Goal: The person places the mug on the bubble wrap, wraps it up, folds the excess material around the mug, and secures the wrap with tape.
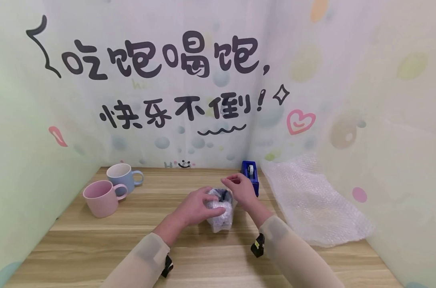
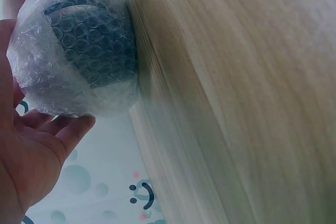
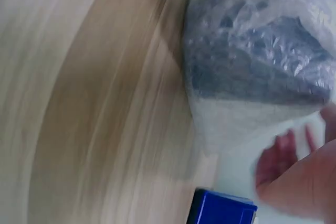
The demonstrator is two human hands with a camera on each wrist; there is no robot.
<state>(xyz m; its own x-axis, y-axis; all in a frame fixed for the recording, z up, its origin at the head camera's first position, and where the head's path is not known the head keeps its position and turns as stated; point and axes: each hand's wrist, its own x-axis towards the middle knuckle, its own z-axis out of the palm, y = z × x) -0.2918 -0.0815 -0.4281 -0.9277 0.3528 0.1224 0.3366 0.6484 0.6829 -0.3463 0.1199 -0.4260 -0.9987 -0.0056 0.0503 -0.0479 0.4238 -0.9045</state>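
Observation:
A bubble-wrapped bundle [image 1: 222,218] stands on the wooden table in front of me. Through its wrap shows a dark blue, cup-shaped thing [image 2: 97,40] with a curved rim. My left hand [image 1: 196,206] holds the bundle from the left, thumb on the near side and fingers on the far side. Just right of its top is my right hand [image 1: 243,190], with fingers bent and thumb and index tips close together. In the right wrist view that hand is blurred, and I cannot tell whether it pinches something. Behind it stands a blue tape dispenser [image 1: 254,186].
A pink mug [image 1: 101,202] and a light blue mug [image 1: 122,178] stand at the back left of the table [image 1: 131,248]. At the right, a sheet of bubble wrap [image 1: 315,204] lies against the side wall. A printed cloth wall [image 1: 210,152] rises behind the table.

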